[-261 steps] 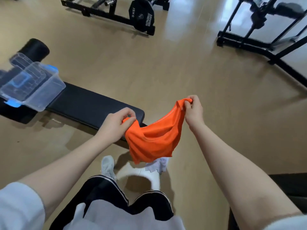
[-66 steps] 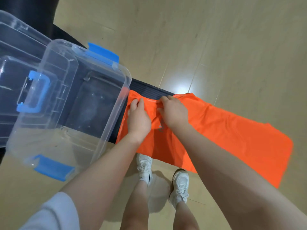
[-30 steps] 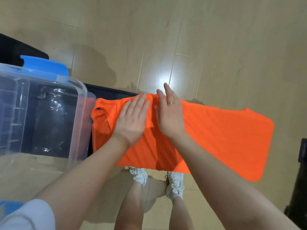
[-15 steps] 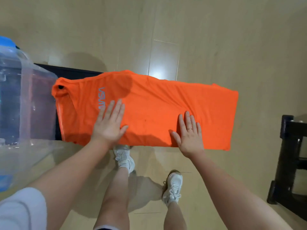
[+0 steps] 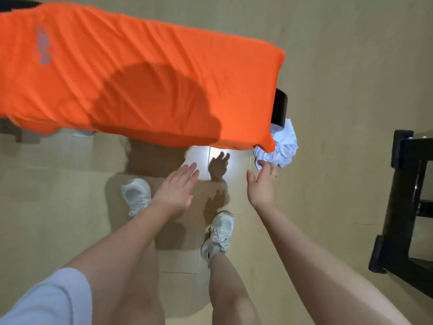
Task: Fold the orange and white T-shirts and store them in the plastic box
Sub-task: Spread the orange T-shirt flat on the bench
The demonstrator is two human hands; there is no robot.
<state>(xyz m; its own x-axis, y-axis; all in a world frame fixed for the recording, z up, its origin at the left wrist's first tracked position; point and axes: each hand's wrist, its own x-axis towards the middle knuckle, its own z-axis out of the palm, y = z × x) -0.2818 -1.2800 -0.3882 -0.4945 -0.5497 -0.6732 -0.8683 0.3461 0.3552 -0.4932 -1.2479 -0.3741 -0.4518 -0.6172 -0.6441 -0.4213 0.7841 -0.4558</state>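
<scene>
Big tan floor all around, with lots of open room at the top right and down the left side. Next biggest, the orange T-shirt, spread flat and long over a black bench. Only the bench's right end pokes out past the shirt's right edge. Near edge of the shirt hangs over the bench side, just above the floor gap by the feet. Gray letters on the shirt near the left end. Round dark shadow in the middle of the cloth. Left end of the shirt cut off by the picture edge.

Black metal frame at the far right, well apart from the bench, with a strip of bare floor between.

Two bare legs and two white sneakers on the floor below the shirt.

White T-shirt, bunched in a heap on the floor, right at the bench's right end, partly tucked under the orange corner.

Left hand held over the floor, fingers straight and close together, touching nothing. Right hand out near the white heap, fingers loosely spread and a bit bent, tips just at its near edge; cannot tell if touching. Small ring on one finger.

Plastic box not in sight.
</scene>
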